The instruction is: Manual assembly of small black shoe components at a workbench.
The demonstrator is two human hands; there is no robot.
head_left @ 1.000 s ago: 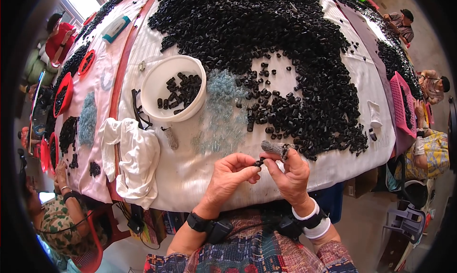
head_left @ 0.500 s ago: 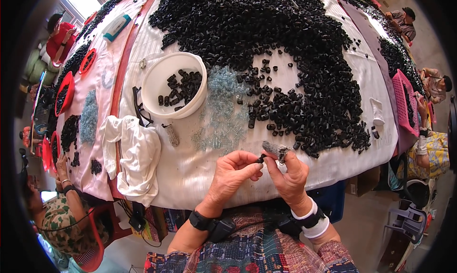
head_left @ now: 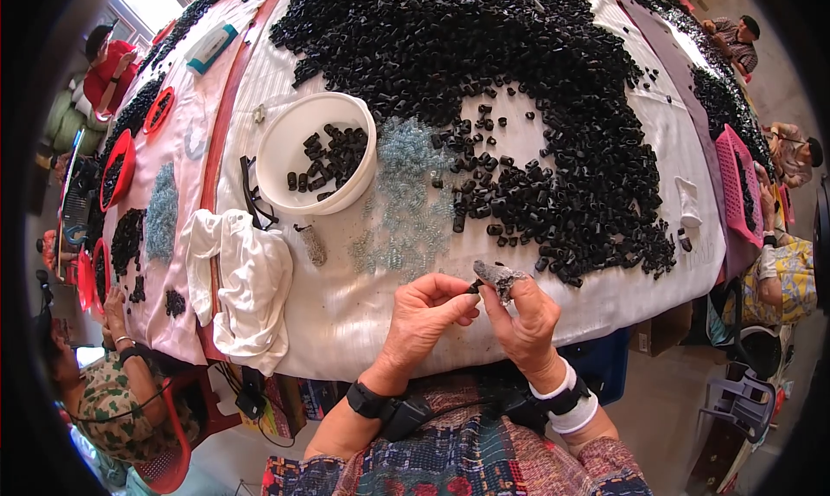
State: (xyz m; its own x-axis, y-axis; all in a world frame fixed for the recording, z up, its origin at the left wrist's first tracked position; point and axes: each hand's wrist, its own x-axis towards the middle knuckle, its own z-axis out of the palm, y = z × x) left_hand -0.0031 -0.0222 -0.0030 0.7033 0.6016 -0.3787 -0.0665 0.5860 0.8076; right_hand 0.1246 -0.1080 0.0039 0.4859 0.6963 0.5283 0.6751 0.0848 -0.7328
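Right hand (head_left: pixel 527 319) is tipping its index finger, sleeved in a grey fabric cover (head_left: pixel 499 277), down closer to its thumb than half a second ago; left hand (head_left: pixel 421 314) is barely moving. Suggests the fiddly two-handed work on the small black piece (head_left: pixel 475 287) is continuing. Left thumb and index are pinching that piece, low over the near edge of the white surface (head_left: pixel 333 319). Right thumb and covered finger are meeting it; cannot tell if they are gripping anything. Fingers are hiding most of the piece.

Around: bluish see-through coils (head_left: pixel 411 154) are lying just beyond the hands, big black heap (head_left: pixel 458 46) behind and to the right. White bowl (head_left: pixel 285 146), part-filled with black pieces (head_left: pixel 337 154), is standing left of the coils. Second grey cover (head_left: pixel 313 247) and crumpled white cloth (head_left: pixel 251 288) are taking up space on the left.
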